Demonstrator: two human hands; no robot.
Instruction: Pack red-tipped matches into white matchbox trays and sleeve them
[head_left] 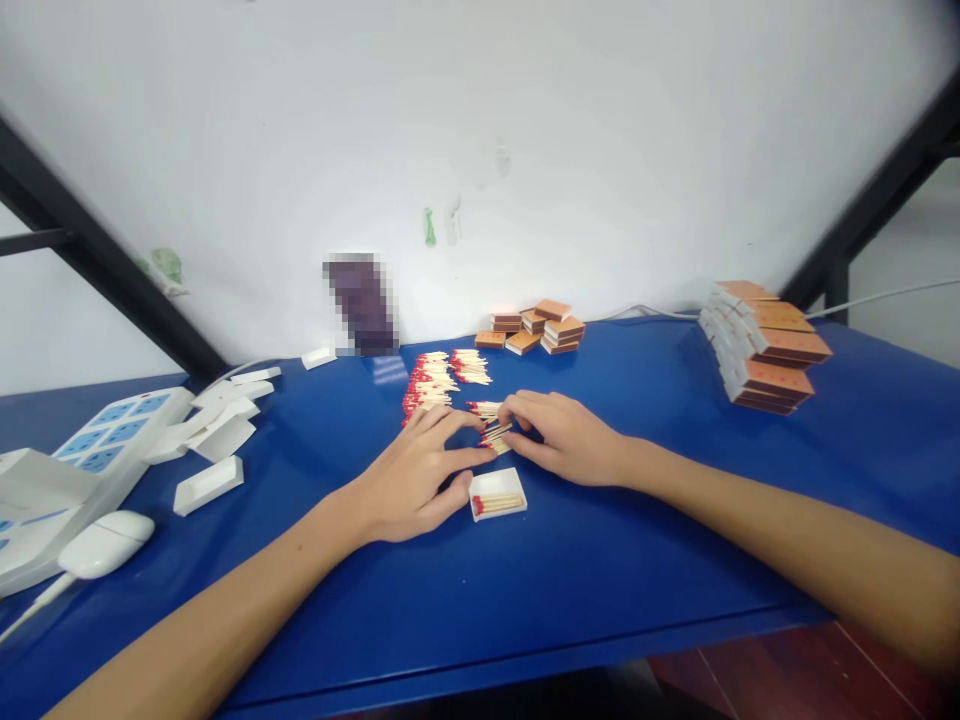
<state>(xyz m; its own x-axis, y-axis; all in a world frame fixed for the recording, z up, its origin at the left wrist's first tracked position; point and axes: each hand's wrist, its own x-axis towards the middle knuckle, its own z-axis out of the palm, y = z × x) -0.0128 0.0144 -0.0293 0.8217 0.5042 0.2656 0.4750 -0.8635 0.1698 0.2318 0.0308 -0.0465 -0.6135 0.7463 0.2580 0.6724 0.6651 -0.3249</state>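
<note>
The small bunch of matches (496, 438) lies on the blue table (360, 610) between your two hands, just beyond the white tray (491, 482) with its short row of matches. Your left hand (420, 475) has its fingers spread, tips at the red heads and thumb beside the tray, while your right hand (559, 435) curls over the other end, though I cannot tell whether it pinches any. Farther out sit a larger match pile (430, 380), orange matchboxes (523, 342) near the wall, a matchbox stack (780, 345) to your right and loose white trays (210, 485) to your left.
</note>
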